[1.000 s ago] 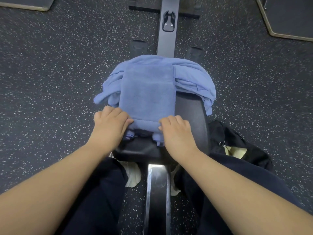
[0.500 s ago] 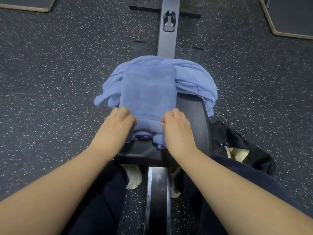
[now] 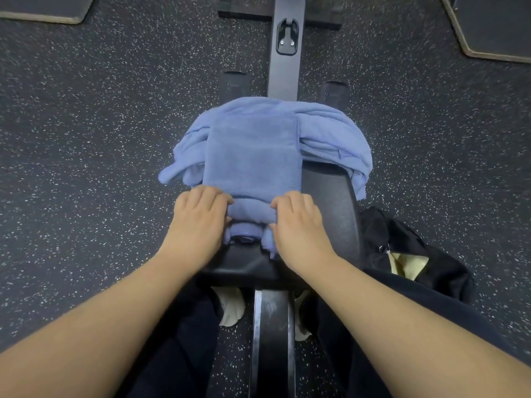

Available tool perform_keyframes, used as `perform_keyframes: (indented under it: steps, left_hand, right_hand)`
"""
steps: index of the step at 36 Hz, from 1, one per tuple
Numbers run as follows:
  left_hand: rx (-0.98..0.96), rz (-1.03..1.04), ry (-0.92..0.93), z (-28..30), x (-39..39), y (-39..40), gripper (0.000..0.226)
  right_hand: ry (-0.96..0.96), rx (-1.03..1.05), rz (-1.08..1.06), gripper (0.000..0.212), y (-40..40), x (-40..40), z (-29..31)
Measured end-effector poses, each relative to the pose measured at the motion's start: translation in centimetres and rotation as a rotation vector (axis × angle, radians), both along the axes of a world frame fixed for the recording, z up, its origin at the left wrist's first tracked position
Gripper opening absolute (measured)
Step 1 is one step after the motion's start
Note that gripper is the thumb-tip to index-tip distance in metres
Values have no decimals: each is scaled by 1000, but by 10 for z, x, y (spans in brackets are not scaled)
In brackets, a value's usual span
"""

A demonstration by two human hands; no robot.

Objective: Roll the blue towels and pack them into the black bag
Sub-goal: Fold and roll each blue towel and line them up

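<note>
Head view: at frame centre, left hand (image 3: 198, 219) and right hand (image 3: 298, 222) each grasp the half-rolled towel (image 3: 253, 156) on a black bench (image 3: 327, 191); bag (image 3: 408, 254) lower right on speckled floor (image 3: 86, 139).

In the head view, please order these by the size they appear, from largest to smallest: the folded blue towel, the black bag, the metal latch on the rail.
1. Folded blue towel
2. Black bag, though the person's leg partly hides it, so this rank against the towel is unsure
3. Metal latch, clearly the smallest, and also the farthest from the camera
</note>
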State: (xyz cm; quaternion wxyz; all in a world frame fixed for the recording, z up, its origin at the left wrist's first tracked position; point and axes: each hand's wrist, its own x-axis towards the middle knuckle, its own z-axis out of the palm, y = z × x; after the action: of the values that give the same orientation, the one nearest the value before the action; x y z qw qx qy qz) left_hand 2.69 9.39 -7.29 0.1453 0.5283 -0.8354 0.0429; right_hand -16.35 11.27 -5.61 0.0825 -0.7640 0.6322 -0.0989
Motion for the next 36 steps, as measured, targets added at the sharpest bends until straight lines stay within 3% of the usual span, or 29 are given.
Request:
perform_keyframes:
  steps: [4, 8, 12, 18, 22, 24, 26, 30, 36]
  left_hand:
    - [17, 55, 12, 3, 0, -4, 27]
    - [83, 107, 126, 3, -1, -11, 31]
    - [131, 163, 177, 2, -2, -17, 40]
    - [69, 246, 133, 1, -10, -29, 48]
    - [-3, 260, 108, 4, -12, -32, 37]
    - [-53, 205, 145, 8, -12, -32, 22]
    - [-96, 128, 156, 9, -12, -30, 8]
    - [-50, 61, 149, 5, -16, -26, 18]
    - [6, 138, 87, 4, -18, -22, 24]
  right_hand:
    - [-30, -132, 34, 11, -9, -5, -3]
    - [10, -166, 21, 28, -19, -10, 0]
    - [48, 32, 112, 23, -26, -14, 8]
    - [66, -33, 25, 28, -30, -16, 2]
    - [75, -166, -44, 28, -32, -17, 0]
    - [75, -172, -59, 20, -33, -16, 2]
    - [54, -141, -72, 25, -34, -14, 4]
    - [-29, -157, -77, 32, -37, -7, 10]
    - [-81, -97, -51, 30, -34, 3, 11]
